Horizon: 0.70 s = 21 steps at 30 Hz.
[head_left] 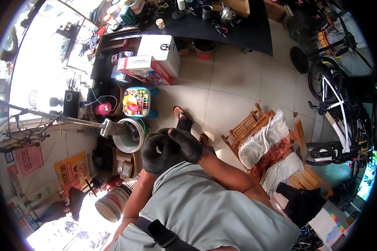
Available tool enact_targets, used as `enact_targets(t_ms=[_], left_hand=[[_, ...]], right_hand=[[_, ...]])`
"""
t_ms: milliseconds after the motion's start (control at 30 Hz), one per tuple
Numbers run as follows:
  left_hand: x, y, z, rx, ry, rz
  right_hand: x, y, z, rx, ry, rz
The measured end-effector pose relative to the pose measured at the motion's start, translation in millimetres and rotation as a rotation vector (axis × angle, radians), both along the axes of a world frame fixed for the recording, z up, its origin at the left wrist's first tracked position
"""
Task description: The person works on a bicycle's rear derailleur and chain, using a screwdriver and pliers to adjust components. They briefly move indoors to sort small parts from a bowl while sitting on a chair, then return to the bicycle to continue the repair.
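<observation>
My left hand [158, 154] and my right hand [184, 146], both in dark grey-black knit gloves, meet in front of my body with fingers curled and touching. Whatever may be between the fingers is hidden or too small to make out; the left fingers form a small loop. Just left of them stands a white bucket [123, 142] with something dark inside, beside a grey metal bar with a bracket [111, 127]. My pale grey-green clothing [213, 209] shows below the hands, and my sandalled foot [180, 113] above them.
A wooden chair with cloths [255, 152] stands right of me, bicycles [339, 117] along the right edge. Ahead are a dark workbench [247, 35] with jars and tools, boxes [155, 46] and a colourful tray [125, 113]. The tiled floor [234, 79] lies between.
</observation>
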<state>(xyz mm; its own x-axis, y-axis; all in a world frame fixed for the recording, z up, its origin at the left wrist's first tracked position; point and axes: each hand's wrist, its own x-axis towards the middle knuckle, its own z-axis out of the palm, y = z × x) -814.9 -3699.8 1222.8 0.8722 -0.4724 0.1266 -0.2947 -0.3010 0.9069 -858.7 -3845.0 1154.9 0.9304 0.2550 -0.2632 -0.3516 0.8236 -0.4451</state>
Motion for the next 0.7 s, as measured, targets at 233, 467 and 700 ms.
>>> enact_targets(t_ms=[233, 467, 700], left_hand=[[138.4, -58.5, -81.1, -0.011, 0.188, 0.109], [190.8, -90.2, -166.2, 0.21, 0.362, 0.183], [230.9, -155.1, -312.0, 0.213, 0.325, 0.223]], right_hand=[[137.7, -96.2, -97.1, -0.3, 0.133, -0.027], [292.9, -209.3, -308.4, -0.426, 0.896, -0.002], [473.4, -270.1, -509.3, -0.622, 0.712, 0.107]])
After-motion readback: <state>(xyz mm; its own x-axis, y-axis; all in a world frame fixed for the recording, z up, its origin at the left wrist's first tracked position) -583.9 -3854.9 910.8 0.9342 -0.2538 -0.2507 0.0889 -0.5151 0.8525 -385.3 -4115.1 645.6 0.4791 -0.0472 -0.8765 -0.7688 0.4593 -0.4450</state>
